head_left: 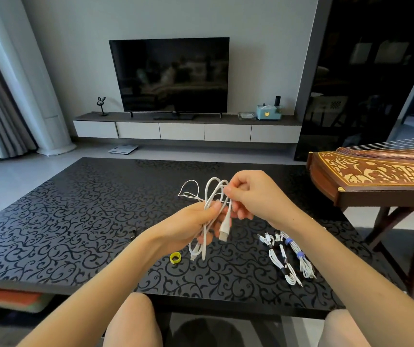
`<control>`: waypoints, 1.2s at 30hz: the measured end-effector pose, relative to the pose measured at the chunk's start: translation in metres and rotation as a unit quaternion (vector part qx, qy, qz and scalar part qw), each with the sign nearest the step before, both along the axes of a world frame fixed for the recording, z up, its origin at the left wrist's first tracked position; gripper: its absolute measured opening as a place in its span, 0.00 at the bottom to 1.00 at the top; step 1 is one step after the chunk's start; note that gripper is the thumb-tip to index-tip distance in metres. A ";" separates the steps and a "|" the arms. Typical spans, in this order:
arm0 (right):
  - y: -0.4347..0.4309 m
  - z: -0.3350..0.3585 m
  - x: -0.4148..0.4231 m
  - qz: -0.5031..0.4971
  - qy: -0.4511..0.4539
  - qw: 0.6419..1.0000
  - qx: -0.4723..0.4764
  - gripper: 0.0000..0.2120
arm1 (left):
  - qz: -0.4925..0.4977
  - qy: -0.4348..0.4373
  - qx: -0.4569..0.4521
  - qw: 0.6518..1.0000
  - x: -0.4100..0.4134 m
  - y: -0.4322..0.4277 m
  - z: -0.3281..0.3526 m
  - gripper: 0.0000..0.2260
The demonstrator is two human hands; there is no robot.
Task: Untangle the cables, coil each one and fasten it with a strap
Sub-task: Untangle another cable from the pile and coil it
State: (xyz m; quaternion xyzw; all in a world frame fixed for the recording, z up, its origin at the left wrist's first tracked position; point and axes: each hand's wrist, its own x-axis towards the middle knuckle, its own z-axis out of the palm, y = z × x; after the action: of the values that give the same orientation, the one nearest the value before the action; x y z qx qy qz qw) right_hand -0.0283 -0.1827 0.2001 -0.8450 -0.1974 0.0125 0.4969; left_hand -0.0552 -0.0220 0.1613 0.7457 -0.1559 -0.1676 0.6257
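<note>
Nearest the camera are the person's bare knees (132, 321), tucked at the near edge of the black patterned counter (63, 221). A small yellow strap (175, 258) lies curled on the counter, under the left wrist. The left hand (188, 227) is held above the counter, its grip curled round the gathered strands of a white cable (209, 196). The cable's loops stand up and away from the person and its tails hang down. Its long axis runs roughly upright, with the flat plug (224, 230) pointing down toward the counter. The right hand (253, 196) is level with the loops, its grip pinching a strand near their top.

To do this step well, I would keep the left grip firm at the middle while the right hand lays each turn the same length. The plug end should tuck alongside before reaching for the yellow strap.

Further right, two strapped bundles (290, 257) lie side by side on the counter. Their long axes run from far-left to near-right.
</note>
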 end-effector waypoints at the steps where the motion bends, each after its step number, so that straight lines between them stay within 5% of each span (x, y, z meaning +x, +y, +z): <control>1: 0.001 -0.002 0.000 0.005 -0.012 1.000 0.001 0.08 | -0.017 -0.011 -0.010 1.000 -0.001 -0.001 0.000 0.16; 8: 0.002 -0.010 -0.003 0.001 -0.050 0.999 -0.002 0.05 | -0.017 -0.038 -0.009 0.999 -0.008 -0.013 0.001 0.14; 13: -0.015 -0.020 -0.010 0.122 0.115 0.984 0.067 0.13 | 0.017 -0.036 0.088 0.995 -0.011 -0.010 -0.010 0.11; 16: -0.010 -0.033 -0.013 0.077 0.012 0.996 -0.053 0.21 | 0.022 -0.055 0.187 0.981 -0.014 -0.010 -0.016 0.12; 20: -0.007 -0.053 -0.016 0.038 -0.045 0.998 -0.015 0.20 | 0.015 -0.137 0.320 0.937 -0.023 -0.009 -0.025 0.11; 22: -0.009 -0.061 -0.020 0.047 -0.028 0.998 0.028 0.15 | 0.022 -0.157 0.311 0.937 -0.028 -0.007 -0.031 0.11; 25: -0.005 -0.074 -0.025 0.053 0.028 0.990 0.130 0.12 | 0.007 -0.123 0.158 0.980 -0.030 -0.003 -0.042 0.10; 29: -0.001 -0.086 -0.029 0.082 0.092 0.970 0.209 0.09 | 0.017 -0.048 0.014 0.999 -0.031 -0.001 -0.051 0.20; 36: 0.008 -0.103 -0.026 0.077 0.077 0.984 0.139 0.09 | -0.026 -0.027 0.076 0.996 -0.027 0.012 -0.064 0.18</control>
State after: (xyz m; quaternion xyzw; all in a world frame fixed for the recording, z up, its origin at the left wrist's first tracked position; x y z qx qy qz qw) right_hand -0.0544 -0.1746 0.0974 -0.7466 -0.2229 0.0884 0.6206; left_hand -0.0824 -0.0095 0.0973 0.7914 -0.1786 -0.1746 0.5579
